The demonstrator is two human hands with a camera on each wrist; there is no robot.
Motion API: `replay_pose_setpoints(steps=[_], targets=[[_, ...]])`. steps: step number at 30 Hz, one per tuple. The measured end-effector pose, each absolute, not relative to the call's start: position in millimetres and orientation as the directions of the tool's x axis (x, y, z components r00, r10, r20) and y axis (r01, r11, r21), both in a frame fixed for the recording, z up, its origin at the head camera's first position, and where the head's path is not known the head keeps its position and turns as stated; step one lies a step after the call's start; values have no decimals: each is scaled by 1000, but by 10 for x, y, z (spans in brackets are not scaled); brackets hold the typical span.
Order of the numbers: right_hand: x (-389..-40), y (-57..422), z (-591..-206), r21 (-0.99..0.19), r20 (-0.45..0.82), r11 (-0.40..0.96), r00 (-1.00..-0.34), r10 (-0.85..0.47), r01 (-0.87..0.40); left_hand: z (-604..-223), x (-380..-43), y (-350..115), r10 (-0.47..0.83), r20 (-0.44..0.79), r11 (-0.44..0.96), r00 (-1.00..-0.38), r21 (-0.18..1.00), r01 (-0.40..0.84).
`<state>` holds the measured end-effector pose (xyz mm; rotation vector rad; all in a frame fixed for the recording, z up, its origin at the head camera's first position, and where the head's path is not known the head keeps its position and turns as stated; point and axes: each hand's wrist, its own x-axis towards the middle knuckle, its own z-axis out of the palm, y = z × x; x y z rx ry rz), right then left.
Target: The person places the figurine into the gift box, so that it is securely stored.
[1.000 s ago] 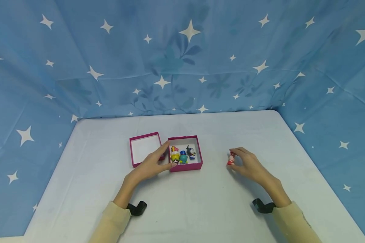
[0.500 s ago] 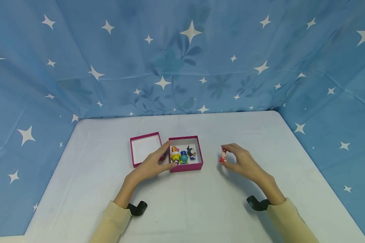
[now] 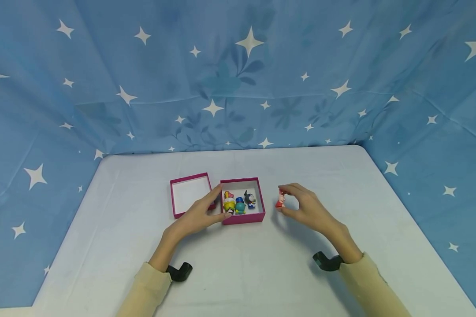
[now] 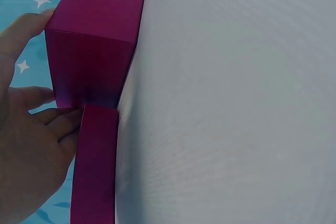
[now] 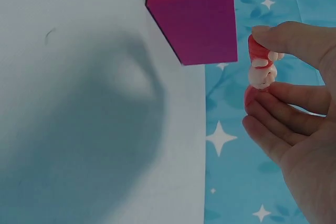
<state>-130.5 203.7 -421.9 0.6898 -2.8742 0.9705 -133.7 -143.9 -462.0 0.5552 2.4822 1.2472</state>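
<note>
From the head camera's side, I see the right hand [image 3: 311,209] pinching a small red-and-white figurine [image 3: 280,199] between thumb and fingertips, just to the right of a magenta box [image 3: 246,218]. The box's right wall stands between the figurine and the white inside. In there are a yellow toy [image 3: 229,203] at the left, a teal toy [image 3: 240,207] in a blue hat beside it, and a dark toy [image 3: 250,200] towards the right, so the left half is the crowded one. The left hand [image 3: 198,215] is spread wide along the box's left side, thumb at the near corner, forefinger towards the far one; how firmly it presses I cannot tell. It also covers part of a shallow magenta tray [image 3: 189,191] lying close to the box. Black wrist mounts [image 3: 328,261] jut inward over the white table [image 3: 238,273], below beige sleeves [image 3: 146,286], and a blue starry curtain [image 3: 238,88] closes off the back and sides.

The left wrist camera shows thumb and forefinger well apart, both touching the box's edge, the remaining fingers bent in the narrow space where box and tray nearly meet.

In the right wrist camera, the thumb is on one end of the figurine and the fingers on the other, well off the table, near the box's corner but apart from it. A broad hand shadow falls across the cloth.
</note>
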Motion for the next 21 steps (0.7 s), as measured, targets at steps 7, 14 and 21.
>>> replay_pose_setpoints(steps=[7, 14, 21], targets=[[-1336, 1925, -4165, -571, 181, 691, -889, -420, -443, -4612, -1333, -1437, 468, -100, 545, -878, 815, 197], [-1395, 1784, -4139, -562, 200, 671, -867, -457, -483, -4611, -1339, -1440, 469, -100, 541, -878, 818, 196], [-1446, 1612, -4087, -555, 171, 668, -854, -491, -496, -4613, -1339, -1436, 464, -103, 540, -880, 820, 189]])
